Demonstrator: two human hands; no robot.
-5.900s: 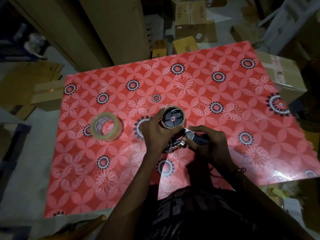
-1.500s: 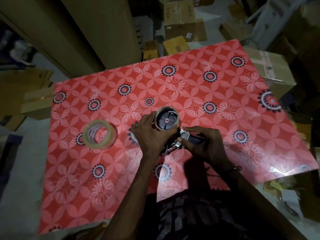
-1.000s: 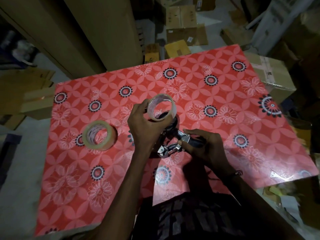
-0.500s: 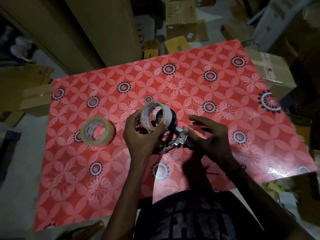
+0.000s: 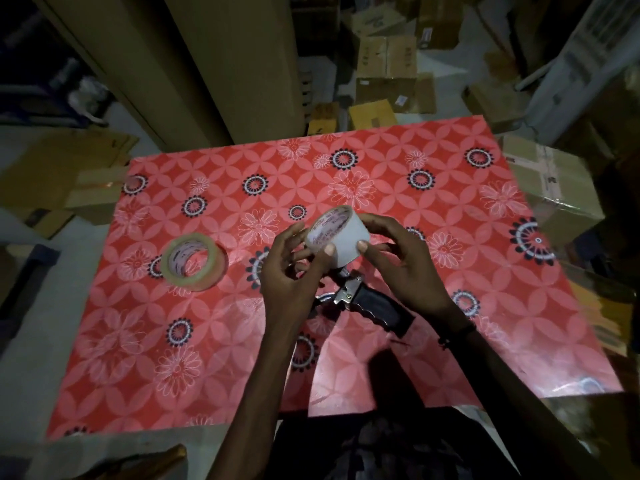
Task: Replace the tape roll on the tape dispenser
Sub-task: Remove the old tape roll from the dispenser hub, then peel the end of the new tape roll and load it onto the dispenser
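Observation:
Both of my hands hold a nearly bare whitish tape core (image 5: 337, 237) in the air above the table's middle. My left hand (image 5: 289, 271) grips its left rim and front, my right hand (image 5: 398, 261) its right side. Beneath them the tape dispenser (image 5: 370, 303) lies on the red flowered tablecloth (image 5: 450, 341), black handle pointing toward me and to the right, metal frame partly hidden under my hands. A full clear tape roll (image 5: 194, 259) lies flat on the table to the left, apart from both hands.
The table's near edge (image 5: 242, 424) runs just in front of my body. Cardboard boxes (image 5: 386, 71) crowd the floor beyond the far edge, and one large box (image 5: 550, 181) stands by the right side. Tall cardboard sheets (image 5: 225, 64) lean at the back left.
My left hand pulled the core off the dispenser's hub and lifted it. My right hand let go of the dispenser, which now lies on the table, and joined the left on the core.

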